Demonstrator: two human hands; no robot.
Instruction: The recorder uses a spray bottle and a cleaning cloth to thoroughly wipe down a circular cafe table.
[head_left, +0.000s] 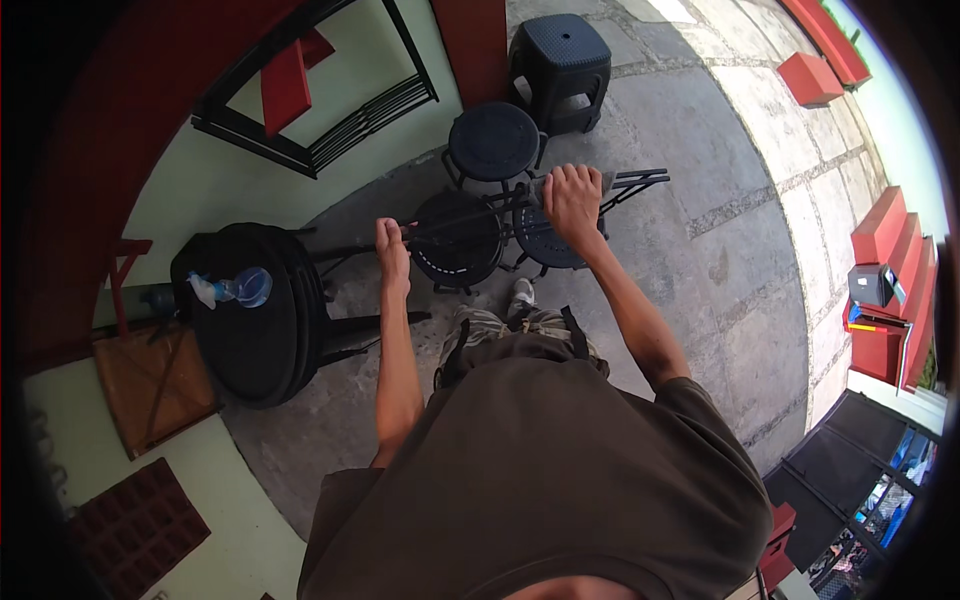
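My left hand (392, 251) is closed around the left end of a thin black metal frame (645, 177), held roughly level in front of me. Further along the same frame, near its right end, my right hand (574, 199) presses a grey cloth (535, 192) around the bars. Beneath the frame stand two round black stools, one on the left (457, 259) and one on the right (553, 244), both partly hidden by it. A third round black stool (495, 141) is just beyond them.
A square black plastic stool (564, 45) stands past the round ones. To my left, stacked round black tabletops (240, 345) carry a clear blue plastic bottle (253, 287). A barred black window frame (375, 120) juts near the wall. Red blocks (811, 79) line the sunlit paving.
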